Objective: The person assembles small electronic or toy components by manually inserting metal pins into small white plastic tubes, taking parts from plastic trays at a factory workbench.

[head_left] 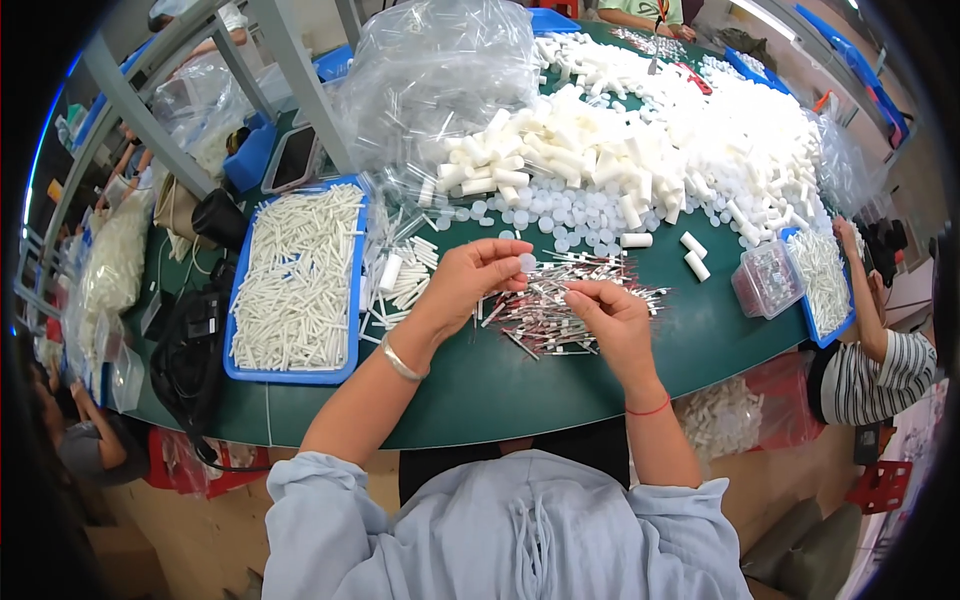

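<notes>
Between the thumb and forefinger of my left hand (478, 278) is a small round translucent cap (527, 262). My right hand (612, 322) is pinched closed over the right side of a pile of thin white sticks with dark red tips (545, 318); whatever its fingertips hold is too small to make out. Just beyond both hands lie many loose translucent caps (575, 215). Behind them rises a large heap of white cylinders (640, 140). A few single white cylinders (697, 265) lie right of the pile, on the green table (470, 400).
A blue tray (234, 365) of slim white tubes stands at left, with a black bag (187, 345) beside it. Large clear plastic bags (430, 70) sit at the back. To the right are a clear tub (768, 280), another blue tray (829, 342) and a co-worker in stripes (875, 375).
</notes>
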Tool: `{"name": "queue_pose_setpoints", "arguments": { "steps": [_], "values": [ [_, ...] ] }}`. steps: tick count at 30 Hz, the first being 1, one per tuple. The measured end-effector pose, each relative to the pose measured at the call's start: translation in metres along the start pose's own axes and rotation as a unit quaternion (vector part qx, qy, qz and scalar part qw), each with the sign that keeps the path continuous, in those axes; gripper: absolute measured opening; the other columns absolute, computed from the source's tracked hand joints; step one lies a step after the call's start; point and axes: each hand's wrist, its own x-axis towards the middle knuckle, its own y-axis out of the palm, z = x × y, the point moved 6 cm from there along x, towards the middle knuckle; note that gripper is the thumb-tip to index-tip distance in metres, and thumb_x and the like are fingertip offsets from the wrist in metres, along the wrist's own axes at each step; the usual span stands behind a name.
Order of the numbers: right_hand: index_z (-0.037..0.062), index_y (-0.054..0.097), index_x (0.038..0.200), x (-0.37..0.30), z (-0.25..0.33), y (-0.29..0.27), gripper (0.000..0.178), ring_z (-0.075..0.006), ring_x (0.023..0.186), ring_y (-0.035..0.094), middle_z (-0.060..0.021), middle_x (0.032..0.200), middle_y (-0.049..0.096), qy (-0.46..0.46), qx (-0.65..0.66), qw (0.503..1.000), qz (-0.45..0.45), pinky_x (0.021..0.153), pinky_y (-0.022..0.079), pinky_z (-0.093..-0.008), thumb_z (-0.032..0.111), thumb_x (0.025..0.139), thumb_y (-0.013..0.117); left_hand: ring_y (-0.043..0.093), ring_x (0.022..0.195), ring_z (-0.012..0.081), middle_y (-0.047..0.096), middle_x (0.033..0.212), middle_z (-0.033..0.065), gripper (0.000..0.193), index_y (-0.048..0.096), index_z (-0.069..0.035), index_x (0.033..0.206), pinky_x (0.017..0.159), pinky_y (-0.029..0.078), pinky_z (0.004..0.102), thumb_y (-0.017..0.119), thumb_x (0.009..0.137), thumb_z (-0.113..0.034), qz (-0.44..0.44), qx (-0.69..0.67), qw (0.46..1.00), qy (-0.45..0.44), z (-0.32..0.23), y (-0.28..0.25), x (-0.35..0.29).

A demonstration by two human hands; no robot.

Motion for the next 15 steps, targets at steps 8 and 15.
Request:
{"name": "queue_pose_setpoints", "arguments": {
  "steps": [8, 15],
  "values": [
    [-0.0016, 0.071, 0.096, -0.01, 0.006, -0.002, 0.013, -0.002, 0.07, 0.051, 0.0031, 0.081, 0.062, -0.013, -0.016, 0.999, -0.027, 0.061, 0.039, -0.0176, 0.007, 0.086, 0.07, 0.065, 0.085, 0.0113, 0.066, 0.099, 0.0084, 0.031, 0.059, 0.005, 0.121, 0.08, 0.055, 0.0231, 0.061, 0.093, -0.008, 0.012, -0.056, 0.998, -0.005, -0.001, 0.017, -0.029],
    [-0.0027, 0.069, 0.093, -0.02, 0.027, -0.003, 0.013, -0.0054, 0.069, 0.054, -0.0019, 0.078, 0.063, -0.102, -0.147, 0.983, -0.038, 0.062, 0.044, -0.0206, 0.004, 0.083, 0.071, 0.065, 0.087, 0.0115, 0.066, 0.104, 0.0092, 0.031, 0.059, 0.005, 0.121, 0.082, 0.055, 0.023, 0.061, 0.093, -0.009, -0.001, -0.081, 0.997, -0.008, 0.0, 0.024, -0.039]
  ]
}}
